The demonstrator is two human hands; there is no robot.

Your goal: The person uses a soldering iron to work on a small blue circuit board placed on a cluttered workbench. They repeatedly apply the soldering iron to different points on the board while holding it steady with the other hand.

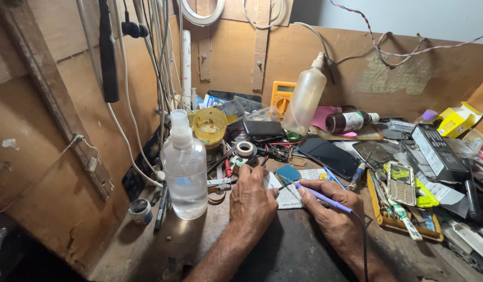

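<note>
Pinched in the right hand (332,214), the iron (325,198) could scorch the left hand (254,196) pressing the paper (291,197) beside the bottle (185,172).

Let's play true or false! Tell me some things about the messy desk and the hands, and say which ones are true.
1. The right hand holds a purple soldering iron. True.
2. The clear bottle lies on its side. False: it stands upright, left of the hands.
3. The left hand rests on the workbench. True.
4. The yellow multimeter is in the left hand. False: it leans at the back wall.
5. A dark phone lies beyond the hands. True.
</note>
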